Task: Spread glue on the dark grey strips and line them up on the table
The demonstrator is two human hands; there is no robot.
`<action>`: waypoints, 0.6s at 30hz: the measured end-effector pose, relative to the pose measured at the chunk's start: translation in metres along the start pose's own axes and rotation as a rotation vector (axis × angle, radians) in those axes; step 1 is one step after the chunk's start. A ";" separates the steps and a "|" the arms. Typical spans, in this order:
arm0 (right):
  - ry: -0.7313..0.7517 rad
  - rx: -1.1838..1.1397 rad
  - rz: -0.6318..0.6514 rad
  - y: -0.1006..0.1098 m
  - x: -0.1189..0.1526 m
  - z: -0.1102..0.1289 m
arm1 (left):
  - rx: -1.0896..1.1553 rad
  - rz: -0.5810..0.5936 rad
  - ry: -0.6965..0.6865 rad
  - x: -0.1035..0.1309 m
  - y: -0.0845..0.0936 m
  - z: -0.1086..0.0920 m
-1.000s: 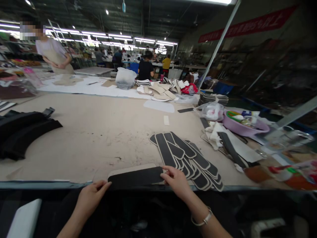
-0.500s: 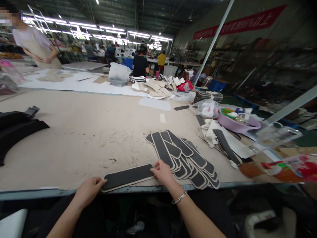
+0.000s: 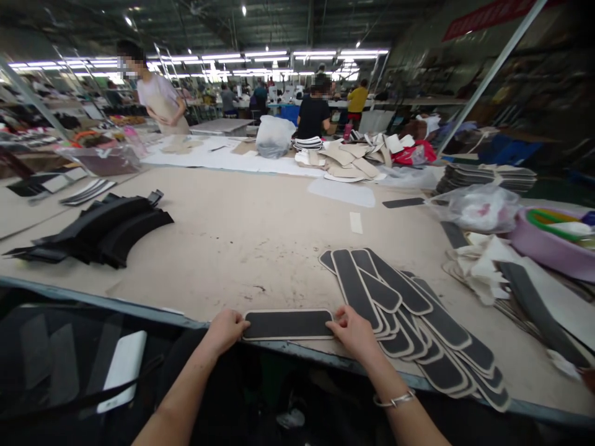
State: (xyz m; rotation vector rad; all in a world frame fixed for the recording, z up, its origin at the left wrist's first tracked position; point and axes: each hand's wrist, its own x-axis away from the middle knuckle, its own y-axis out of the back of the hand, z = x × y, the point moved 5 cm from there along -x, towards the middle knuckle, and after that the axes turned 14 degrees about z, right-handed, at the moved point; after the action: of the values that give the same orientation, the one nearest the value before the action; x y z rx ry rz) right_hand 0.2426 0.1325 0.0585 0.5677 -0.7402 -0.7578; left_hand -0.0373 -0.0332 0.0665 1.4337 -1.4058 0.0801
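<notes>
A long dark panel with a pale border (image 3: 288, 324) lies level along the front edge of the table. My left hand (image 3: 226, 331) pinches its left end, thumb and fingers together. At the opposite end, my right hand (image 3: 352, 328) grips the panel's right edge; a bracelet circles that wrist. Just beyond my right hand, a fanned pile of similar dark panels (image 3: 356, 288) spreads to the right, some overhanging the table edge.
Curved black pieces (image 3: 116, 229) are stacked on the left of the table (image 3: 223, 248). A purple basin (image 3: 548, 241), plastic bag (image 3: 483, 207) and scraps lie at right. Beige pieces (image 3: 348, 161) sit at the back. Two people stand or sit beyond.
The view has swung left, bringing the whole black stack into sight. The panel between my hands now appears level instead of slanted, with both hands still at its ends.
</notes>
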 end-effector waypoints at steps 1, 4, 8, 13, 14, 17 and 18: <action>-0.006 0.004 -0.006 0.001 0.001 0.002 | -0.005 0.002 -0.002 0.000 0.000 -0.001; -0.019 -0.010 -0.022 0.005 0.006 0.010 | -0.038 0.013 -0.009 0.000 0.002 -0.005; -0.029 -0.043 -0.047 0.007 0.006 0.015 | -0.101 0.042 -0.021 -0.004 0.004 -0.008; -0.046 -0.057 -0.064 0.008 0.001 0.013 | -0.194 0.056 -0.007 -0.013 0.005 -0.007; -0.048 -0.060 -0.063 0.008 0.001 0.013 | -0.203 0.060 -0.004 -0.013 0.005 -0.007; -0.050 -0.063 -0.049 0.009 0.000 0.013 | -0.225 0.064 0.007 -0.014 0.005 -0.007; -0.051 -0.062 -0.043 0.009 0.000 0.013 | -0.230 0.059 0.009 -0.014 0.006 -0.008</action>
State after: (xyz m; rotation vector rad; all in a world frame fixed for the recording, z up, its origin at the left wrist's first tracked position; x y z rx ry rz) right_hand 0.2360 0.1354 0.0724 0.5111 -0.7508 -0.8349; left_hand -0.0411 -0.0172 0.0641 1.2014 -1.4019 -0.0372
